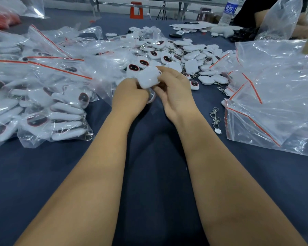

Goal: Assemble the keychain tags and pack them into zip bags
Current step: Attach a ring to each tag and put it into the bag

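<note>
While both forearms reach up from the bottom of the frame, the left hand and right hand meet at mid-frame around one white tag, its plain side up. The left hand's fingers curl round the tag's lower left edge; the right hand pinches its right side, thumb on top. A thin ring shows just below the tag, between the hands, partly hidden.

Behind the hands, at upper centre, lies a heap of loose tags, some showing a dark face with a red rim. Filled zip bags are piled at the left; flat bags with red seal strips lie at the right. Two metal clasps rest on the dark cloth just left of those flat bags. A water bottle stands at the upper right, near another person's arm.
</note>
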